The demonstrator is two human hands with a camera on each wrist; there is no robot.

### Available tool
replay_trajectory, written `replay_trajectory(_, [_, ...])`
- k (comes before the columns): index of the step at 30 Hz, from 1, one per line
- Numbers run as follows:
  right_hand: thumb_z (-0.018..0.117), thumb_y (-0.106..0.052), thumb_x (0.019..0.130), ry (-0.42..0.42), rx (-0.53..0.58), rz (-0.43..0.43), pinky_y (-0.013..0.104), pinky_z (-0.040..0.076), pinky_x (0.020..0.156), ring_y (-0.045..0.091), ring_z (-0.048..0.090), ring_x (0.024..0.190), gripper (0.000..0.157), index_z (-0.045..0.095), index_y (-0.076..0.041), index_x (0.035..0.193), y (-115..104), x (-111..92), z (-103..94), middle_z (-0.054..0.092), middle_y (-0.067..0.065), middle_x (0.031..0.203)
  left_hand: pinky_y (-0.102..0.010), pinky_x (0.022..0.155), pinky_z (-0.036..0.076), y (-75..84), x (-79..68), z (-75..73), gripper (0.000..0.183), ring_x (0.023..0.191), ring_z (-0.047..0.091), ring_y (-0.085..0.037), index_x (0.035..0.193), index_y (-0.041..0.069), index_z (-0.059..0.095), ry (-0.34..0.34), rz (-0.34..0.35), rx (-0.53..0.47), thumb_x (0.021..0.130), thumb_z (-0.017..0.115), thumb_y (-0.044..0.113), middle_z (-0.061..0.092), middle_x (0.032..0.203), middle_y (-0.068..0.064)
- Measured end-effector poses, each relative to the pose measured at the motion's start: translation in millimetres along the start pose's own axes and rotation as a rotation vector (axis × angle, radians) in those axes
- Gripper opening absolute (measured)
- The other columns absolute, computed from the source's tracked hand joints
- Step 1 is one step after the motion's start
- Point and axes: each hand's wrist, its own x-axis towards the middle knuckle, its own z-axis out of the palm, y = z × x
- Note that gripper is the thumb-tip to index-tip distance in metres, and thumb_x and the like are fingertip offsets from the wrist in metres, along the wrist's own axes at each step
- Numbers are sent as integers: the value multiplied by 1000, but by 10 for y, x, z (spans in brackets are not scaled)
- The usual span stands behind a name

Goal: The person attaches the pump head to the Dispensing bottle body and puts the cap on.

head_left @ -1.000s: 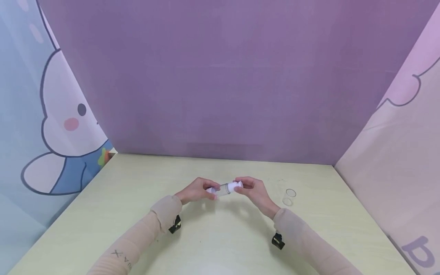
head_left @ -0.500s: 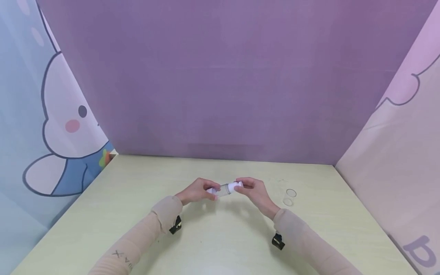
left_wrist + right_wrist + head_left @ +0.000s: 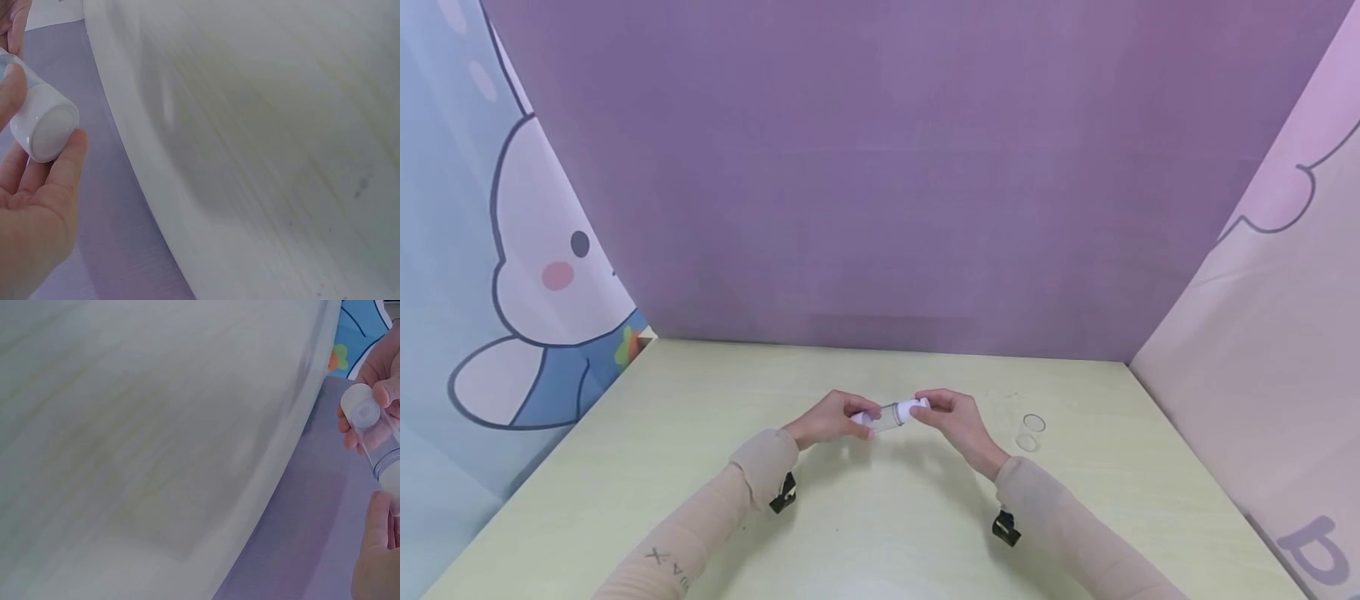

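The left grip (image 3: 830, 417) pinches one end of the clear bottle (image 3: 887, 417) held above the table (image 3: 880, 525); rightward, the right grip (image 3: 958, 421) pinches its white top (image 3: 907, 409). Apparently that top is being worked, calling next for a steady left hold.

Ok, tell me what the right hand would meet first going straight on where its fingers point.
Past the white end it pinches, the right hand would likely first meet the clear tube, then the left hand; depth is unclear.
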Motion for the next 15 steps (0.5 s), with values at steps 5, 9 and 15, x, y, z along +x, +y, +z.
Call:
replay_trajectory(5, [70, -16, 80, 6, -2, 8, 32, 51, 82, 14, 64, 88, 34, 64, 1, 109, -6, -6, 0, 68, 11, 101, -40, 91, 44, -3, -6, 9, 36, 105, 56, -24, 114, 9, 65, -1, 1, -2, 79, 71, 11, 62, 118, -7])
replay_trajectory(9, [69, -17, 81, 8, -3, -1, 33, 51, 82, 15, 64, 89, 33, 64, -1, 109, 6, 0, -5, 68, 12, 103, -39, 90, 44, -19, 8, 7, 33, 104, 56, -23, 112, 11, 66, -7, 5, -11, 79, 71, 11, 61, 119, -7])
replay_trajectory(15, [70, -19, 81, -24, 5, -4, 33, 49, 87, 18, 61, 99, 38, 62, -3, 114, 1, 9, -23, 65, 12, 110, -39, 90, 44, -48, 36, 5, 33, 102, 56, -19, 111, 12, 66, -7, 10, -7, 78, 72, 12, 62, 118, -6])
